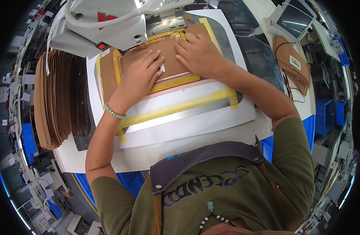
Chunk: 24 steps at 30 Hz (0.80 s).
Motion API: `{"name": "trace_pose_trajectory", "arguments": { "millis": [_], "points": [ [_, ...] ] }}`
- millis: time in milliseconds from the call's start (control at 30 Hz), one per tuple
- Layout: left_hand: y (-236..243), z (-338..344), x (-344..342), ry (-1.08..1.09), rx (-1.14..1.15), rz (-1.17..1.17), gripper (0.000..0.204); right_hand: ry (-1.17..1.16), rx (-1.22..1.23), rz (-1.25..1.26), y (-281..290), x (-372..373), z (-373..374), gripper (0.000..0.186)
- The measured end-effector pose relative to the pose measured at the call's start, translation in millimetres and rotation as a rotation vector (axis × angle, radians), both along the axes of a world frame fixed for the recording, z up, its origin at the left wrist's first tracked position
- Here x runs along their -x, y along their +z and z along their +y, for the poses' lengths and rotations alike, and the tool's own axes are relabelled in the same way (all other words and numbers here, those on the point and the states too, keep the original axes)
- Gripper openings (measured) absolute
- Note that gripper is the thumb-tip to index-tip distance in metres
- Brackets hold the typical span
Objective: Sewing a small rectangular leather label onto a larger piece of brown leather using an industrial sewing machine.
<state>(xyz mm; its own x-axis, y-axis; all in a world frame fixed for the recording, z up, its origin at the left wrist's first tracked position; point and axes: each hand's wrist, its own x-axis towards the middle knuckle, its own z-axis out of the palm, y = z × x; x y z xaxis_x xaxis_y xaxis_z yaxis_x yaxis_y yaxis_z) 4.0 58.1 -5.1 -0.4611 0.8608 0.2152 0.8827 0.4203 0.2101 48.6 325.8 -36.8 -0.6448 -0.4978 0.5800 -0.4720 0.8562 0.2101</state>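
Note:
A brown flat panel (173,58) lies inside a yellow-edged frame (176,83), beneath the head of a white machine (101,27). My left hand (140,74) rests flat on the panel's left half with its fingers stretched out. Beside its fingertips a small white piece (162,67) shows, partly covered. Bent but apart, the fingers of my right hand (199,55) touch the panel near the frame's far right corner. Their undersides are hidden. A pinkish strip (180,87) runs along the frame's near side.
Yellow tape (180,106) borders a metal plate on a white sheet (195,125). At the left stands a thick row of brown pieces (54,98). More brown pieces (291,64) lie at the right, below a screen (293,21). Blue bins (324,116) stand beyond.

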Motion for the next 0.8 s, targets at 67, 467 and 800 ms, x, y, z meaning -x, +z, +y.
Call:
{"name": "trace_pose_trajectory", "arguments": {
  "millis": [67, 467, 800],
  "points": [
    [0.4, -1.7, 0.2, 0.0, 0.002, 0.003, 0.043, 0.008, 0.013, -0.005, -0.2, 2.3, -6.7, 0.023],
    [1.4, -16.7, 6.9, 0.019, -0.016, -0.008, 0.043, 0.052, 0.033, -0.086, -1.5, 16.6, -45.5, 0.026],
    [-2.9, -29.8, 13.8, 0.053, -0.049, -0.028, 0.042, 0.169, 0.075, -0.002, -6.3, 24.1, -59.7, 0.028]
  ]
}}
